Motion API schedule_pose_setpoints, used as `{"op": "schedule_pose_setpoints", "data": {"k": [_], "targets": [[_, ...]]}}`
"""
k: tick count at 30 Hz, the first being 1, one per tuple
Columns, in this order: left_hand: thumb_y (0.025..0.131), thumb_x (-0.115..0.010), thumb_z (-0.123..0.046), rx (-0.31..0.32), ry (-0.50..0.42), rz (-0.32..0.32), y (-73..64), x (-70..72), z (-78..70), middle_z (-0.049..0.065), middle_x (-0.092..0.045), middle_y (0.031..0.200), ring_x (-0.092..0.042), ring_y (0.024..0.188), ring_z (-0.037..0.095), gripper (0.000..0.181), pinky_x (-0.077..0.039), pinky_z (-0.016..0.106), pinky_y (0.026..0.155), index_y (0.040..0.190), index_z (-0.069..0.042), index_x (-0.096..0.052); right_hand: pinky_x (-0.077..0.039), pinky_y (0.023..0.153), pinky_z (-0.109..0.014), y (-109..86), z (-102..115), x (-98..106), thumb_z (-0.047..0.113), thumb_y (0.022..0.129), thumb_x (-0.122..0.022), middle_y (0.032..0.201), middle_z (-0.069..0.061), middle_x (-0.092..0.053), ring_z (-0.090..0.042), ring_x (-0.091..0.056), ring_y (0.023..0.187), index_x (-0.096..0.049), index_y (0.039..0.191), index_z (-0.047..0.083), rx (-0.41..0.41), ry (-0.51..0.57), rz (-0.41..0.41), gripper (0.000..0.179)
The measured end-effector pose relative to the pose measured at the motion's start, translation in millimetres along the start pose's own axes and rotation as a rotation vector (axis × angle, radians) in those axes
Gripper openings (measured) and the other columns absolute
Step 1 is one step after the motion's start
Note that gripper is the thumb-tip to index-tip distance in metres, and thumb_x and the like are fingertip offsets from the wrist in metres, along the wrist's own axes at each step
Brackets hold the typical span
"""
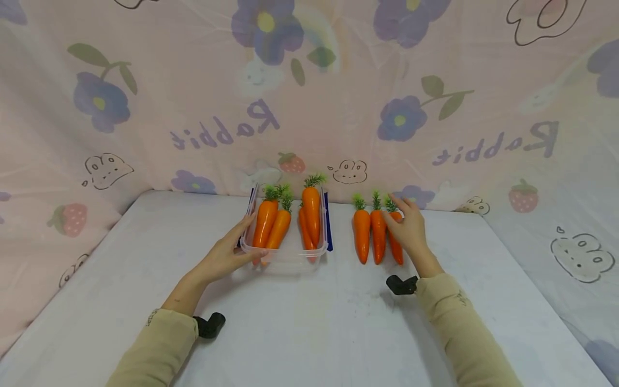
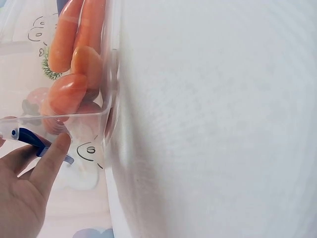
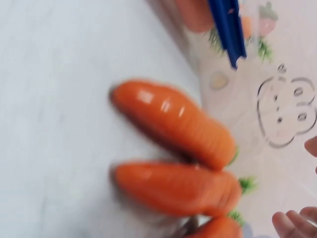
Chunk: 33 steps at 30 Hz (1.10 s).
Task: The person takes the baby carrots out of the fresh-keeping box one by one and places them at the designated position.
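A clear plastic container (image 1: 285,260) with blue side latches (image 2: 34,141) holds several orange carrots (image 1: 265,220) with green tops. At its left end my left hand (image 1: 224,260) grips the box, thumb over the front corner and fingers along the left wall. To the right of the box, three more carrots lie side by side: a left one (image 1: 361,236), a middle one (image 1: 379,236) and a right one (image 1: 396,244). My right hand (image 1: 410,226) hovers over the right carrot, thumb and fingers spread, partly hiding it. In the right wrist view its fingertips (image 3: 292,223) show apart from the carrots.
A white tabletop (image 1: 309,322) lies under everything. Behind it hangs a pink cloth (image 1: 319,107) printed with flowers, rabbits and strawberries, close behind the box and carrots. Black devices (image 1: 210,325) sit at both wrists.
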<state>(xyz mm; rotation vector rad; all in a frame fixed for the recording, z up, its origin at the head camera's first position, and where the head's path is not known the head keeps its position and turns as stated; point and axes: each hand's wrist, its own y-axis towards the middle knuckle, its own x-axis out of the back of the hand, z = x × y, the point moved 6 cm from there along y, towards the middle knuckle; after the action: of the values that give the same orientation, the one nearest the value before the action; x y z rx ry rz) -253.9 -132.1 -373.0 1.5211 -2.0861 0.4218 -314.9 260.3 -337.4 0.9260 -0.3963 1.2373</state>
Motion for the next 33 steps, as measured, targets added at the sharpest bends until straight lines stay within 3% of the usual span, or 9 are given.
{"op": "schedule_pose_setpoints", "data": {"k": [3,7,10,15,33], "targets": [[0.085,-0.068,-0.049,0.000,0.003,0.001,-0.4,0.2,-0.2,0.010,-0.004,0.162,-0.022,0.142,0.043,0.092,-0.035,0.062,0.105,0.155,-0.029,-0.013,-0.033,0.106,-0.063,2.0,11.6,-1.2,0.021,0.093,-0.061,0.147,-0.030,-0.034,-0.049,-0.035,0.132,-0.051,0.139,0.005,0.010,0.044,-0.018,0.050],[0.085,-0.068,-0.049,0.004,0.006,0.004,-0.7,0.1,0.4,0.009,-0.004,0.162,-0.022,0.143,0.043,0.092,-0.033,0.063,0.106,0.155,-0.026,-0.013,-0.047,0.095,-0.056,4.0,26.7,-3.6,0.022,0.092,-0.063,0.148,-0.027,-0.034,-0.045,-0.056,0.113,-0.051,0.139,0.008,0.023,0.097,-0.028,0.051],[0.086,-0.067,-0.050,0.003,0.013,0.007,-0.6,-0.2,0.8,0.009,-0.004,0.162,-0.021,0.143,0.044,0.092,-0.031,0.065,0.106,0.156,-0.025,-0.012,-0.055,0.084,-0.050,5.0,35.1,-5.4,0.021,0.092,-0.064,0.149,-0.025,-0.034,-0.040,-0.063,0.099,-0.051,0.140,0.010,0.026,0.124,-0.032,0.051],[0.086,-0.066,-0.049,-0.002,0.016,0.007,-1.2,-0.1,1.0,0.011,-0.004,0.162,-0.019,0.143,0.045,0.092,-0.030,0.067,0.106,0.156,-0.025,-0.012,-0.054,0.084,-0.050,6.7,48.8,-8.5,0.018,0.091,-0.064,0.148,-0.024,-0.036,-0.039,-0.054,0.115,-0.053,0.138,0.009,0.048,0.170,-0.050,0.049],[0.086,-0.067,-0.049,-0.005,-0.015,0.003,-0.4,-1.7,1.0,0.010,-0.003,0.162,-0.022,0.142,0.044,0.091,-0.034,0.064,0.105,0.155,-0.030,-0.012,-0.054,0.090,-0.047,9.7,103.4,-36.9,0.018,0.092,-0.063,0.150,-0.020,-0.034,-0.036,-0.049,0.124,-0.050,0.140,0.009,0.088,0.311,0.010,0.050]]}}
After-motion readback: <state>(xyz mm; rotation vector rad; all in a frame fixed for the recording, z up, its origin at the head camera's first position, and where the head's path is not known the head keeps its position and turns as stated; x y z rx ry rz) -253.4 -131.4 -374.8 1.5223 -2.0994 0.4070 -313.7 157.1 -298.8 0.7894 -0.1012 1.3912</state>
